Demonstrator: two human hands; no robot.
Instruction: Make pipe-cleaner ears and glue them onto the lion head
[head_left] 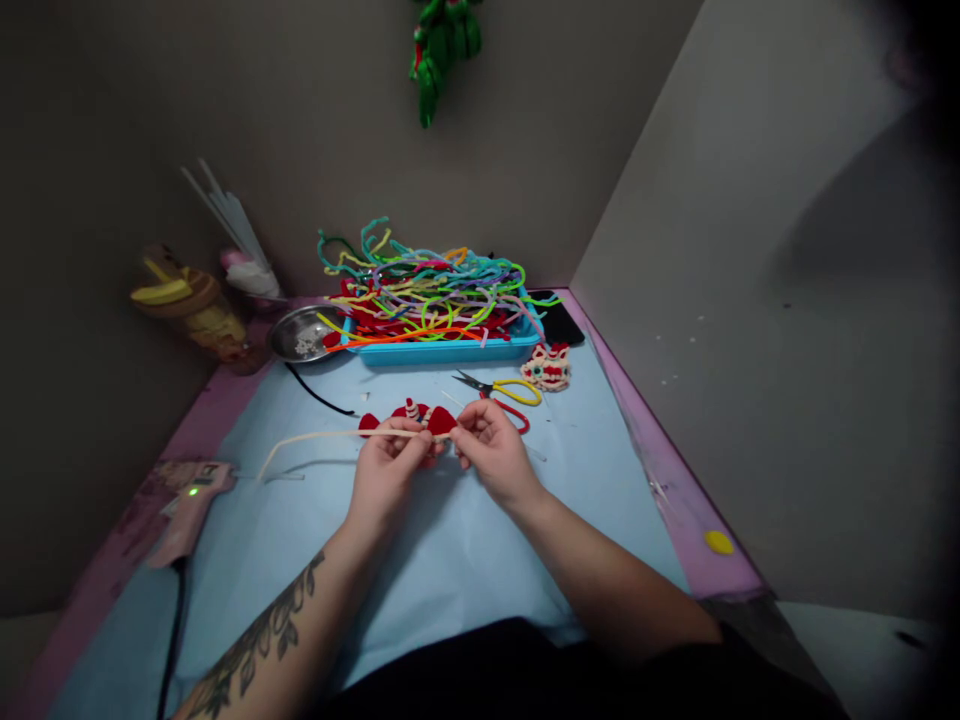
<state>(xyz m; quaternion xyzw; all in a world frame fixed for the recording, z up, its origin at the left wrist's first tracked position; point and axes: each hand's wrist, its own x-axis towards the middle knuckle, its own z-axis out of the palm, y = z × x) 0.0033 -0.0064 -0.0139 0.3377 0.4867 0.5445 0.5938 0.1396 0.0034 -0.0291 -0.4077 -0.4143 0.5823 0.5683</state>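
Observation:
My left hand (386, 463) and my right hand (489, 447) meet over the light blue mat, both pinching a long cream pipe cleaner (322, 437) that trails off to the left. Just behind my fingers sits a small red craft piece (417, 415) with red lobes and a striped white-and-red part; the hands partly hide it. Whether my fingers also touch the red piece I cannot tell.
A blue tray (450, 350) piled with coloured pipe cleaners stands at the back. Yellow-handled scissors (506, 388), a small cream-and-red figure (548, 367), a steel bowl (300, 333), a phone (559, 320), and a glue gun (187, 505) at left with its cord.

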